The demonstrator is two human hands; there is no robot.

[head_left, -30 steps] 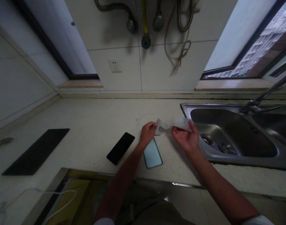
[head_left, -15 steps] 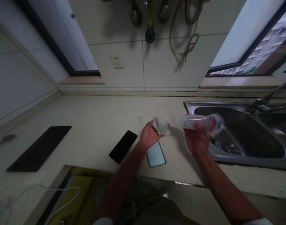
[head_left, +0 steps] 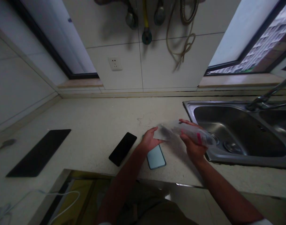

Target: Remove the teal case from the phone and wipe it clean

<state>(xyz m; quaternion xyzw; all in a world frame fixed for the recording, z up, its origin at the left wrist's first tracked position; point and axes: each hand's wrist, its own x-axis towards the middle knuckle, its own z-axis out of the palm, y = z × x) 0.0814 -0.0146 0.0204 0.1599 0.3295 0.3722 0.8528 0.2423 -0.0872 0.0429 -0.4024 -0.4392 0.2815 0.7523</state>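
My left hand [head_left: 149,140] pinches a small pale cloth or tissue [head_left: 162,133] above the counter. My right hand [head_left: 192,144] grips a clear plastic bottle with a pink label [head_left: 196,134], lying nearly level with its far end over the sink's left rim; the bottle's other end meets the cloth. Just below my left hand a phone with a light blue face [head_left: 156,157] lies on the counter. A black phone [head_left: 122,148] lies to its left.
A steel double sink [head_left: 239,156] with a tap [head_left: 262,99] fills the right. A long black flat slab [head_left: 37,152] lies at the left, a white cable [head_left: 63,198] at bottom left. Hoses hang on the tiled wall beside a socket [head_left: 115,63].
The bottle came into full view in my right hand, swung out over the sink rim, then dropped lower. My left hand kept the cloth at the bottle's near end.
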